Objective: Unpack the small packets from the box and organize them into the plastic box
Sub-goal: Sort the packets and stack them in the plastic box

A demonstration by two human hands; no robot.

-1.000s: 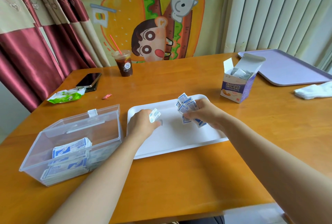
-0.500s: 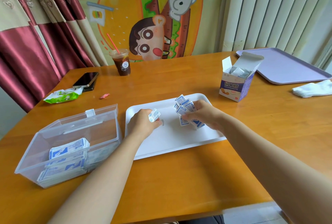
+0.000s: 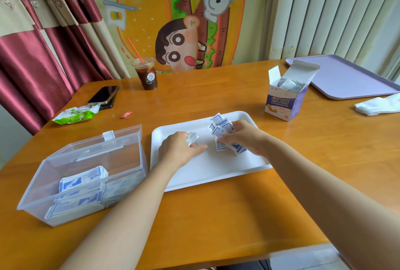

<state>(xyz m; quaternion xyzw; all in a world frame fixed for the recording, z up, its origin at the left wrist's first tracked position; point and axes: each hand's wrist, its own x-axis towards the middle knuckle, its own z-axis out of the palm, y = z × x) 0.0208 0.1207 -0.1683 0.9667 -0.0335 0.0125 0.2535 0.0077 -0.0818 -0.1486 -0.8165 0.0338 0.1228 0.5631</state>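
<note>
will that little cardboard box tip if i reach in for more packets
Probably light: the cardboard box is thin card holding loose packets. It stands upright on the glossy table, flaps open, so a one-handed reach could slide or tip it.

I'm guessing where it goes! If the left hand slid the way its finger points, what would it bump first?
Probably the bunch of packets the right hand holds. The left hand, pinching one small packet, points rightward across the white tray, with only bare tray between, though depth is unclear.
</note>
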